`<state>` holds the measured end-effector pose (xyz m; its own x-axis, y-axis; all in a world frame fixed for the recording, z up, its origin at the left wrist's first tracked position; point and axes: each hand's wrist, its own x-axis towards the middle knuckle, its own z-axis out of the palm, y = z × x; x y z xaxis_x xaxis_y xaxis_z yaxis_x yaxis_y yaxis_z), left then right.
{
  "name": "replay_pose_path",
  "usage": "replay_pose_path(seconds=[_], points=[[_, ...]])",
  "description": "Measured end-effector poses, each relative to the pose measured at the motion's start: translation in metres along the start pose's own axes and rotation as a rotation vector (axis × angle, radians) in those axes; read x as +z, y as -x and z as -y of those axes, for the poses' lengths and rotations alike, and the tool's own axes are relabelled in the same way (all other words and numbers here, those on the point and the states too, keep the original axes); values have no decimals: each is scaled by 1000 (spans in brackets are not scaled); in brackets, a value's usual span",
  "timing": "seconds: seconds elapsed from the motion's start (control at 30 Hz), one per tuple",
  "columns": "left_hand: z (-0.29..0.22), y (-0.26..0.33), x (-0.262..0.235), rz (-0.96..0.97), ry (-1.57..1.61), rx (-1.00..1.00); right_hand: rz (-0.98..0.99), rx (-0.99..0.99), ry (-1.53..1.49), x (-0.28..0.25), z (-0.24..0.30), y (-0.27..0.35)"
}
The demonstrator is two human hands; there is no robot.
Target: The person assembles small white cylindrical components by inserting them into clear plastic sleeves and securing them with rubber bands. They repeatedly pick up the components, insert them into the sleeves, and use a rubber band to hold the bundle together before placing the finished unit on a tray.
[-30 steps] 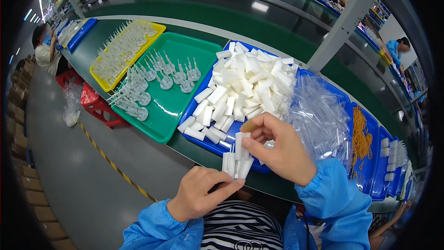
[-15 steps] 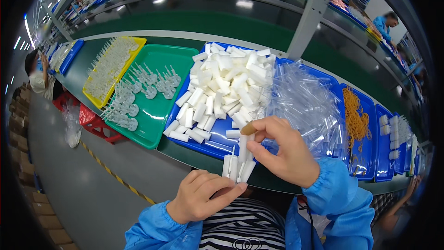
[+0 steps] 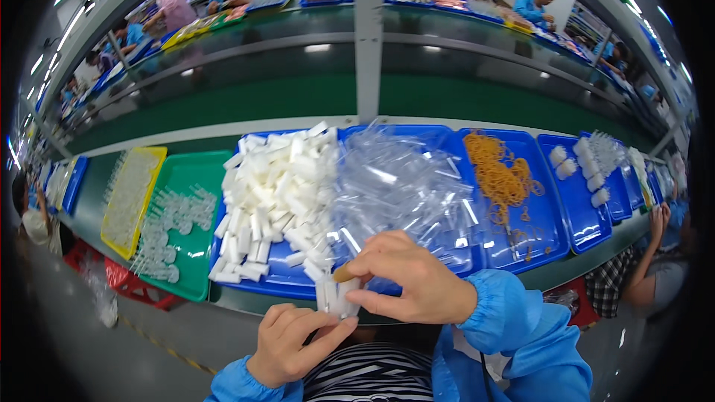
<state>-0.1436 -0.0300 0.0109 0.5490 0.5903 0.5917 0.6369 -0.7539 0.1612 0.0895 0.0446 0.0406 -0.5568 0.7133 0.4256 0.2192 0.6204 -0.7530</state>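
1. Head view: at a long green surface (image 3: 246, 115) lined with trays, the person's right hand (image 3: 417, 283) and left hand (image 3: 294, 342) work together on a small bundle of white sticks (image 3: 335, 299), held upright just off the near edge, in front of the blue tray (image 3: 279, 279)
2. Right-hand fingers (image 3: 372, 301) close on the bundle with an orange rubber band (image 3: 344, 273) pinched at its top; left-hand fingers (image 3: 328, 331) close under its base
3. Judged step: banding the bundle, with the band not yet clearly around it. Next move calls for stretching the band over the sticks without letting them splay
4. Behind lie the white stick pile (image 3: 272, 190), clear bags (image 3: 402, 182) and loose rubber bands (image 3: 503, 175)
5. Against the earlier frames, the grip looks unchanged; the view has swung right, bringing more blue trays into sight
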Motion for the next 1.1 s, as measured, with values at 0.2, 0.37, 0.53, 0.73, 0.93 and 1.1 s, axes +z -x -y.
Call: replay_pose_path(seconds=[0.2,0.37,0.53,0.73,0.93,1.1], points=[[-11,-27,9,19,52,134,16,20,-53,-27,-7,24],[-20,-39,19,12,147,209,-35,174,-232,-23,-16,57],[-23,-39,37,-23,297,104,-166,225,-216,-31,-10,85],[-40,-63,47,241,944,-339,-291,89,-101,-43,-5,116],[-54,-57,69,274,1275,-404,-211,-97,133,-46,-4,130],[-64,-48,81,172,1591,-701,-164,-50,89,-44,-7,125]])
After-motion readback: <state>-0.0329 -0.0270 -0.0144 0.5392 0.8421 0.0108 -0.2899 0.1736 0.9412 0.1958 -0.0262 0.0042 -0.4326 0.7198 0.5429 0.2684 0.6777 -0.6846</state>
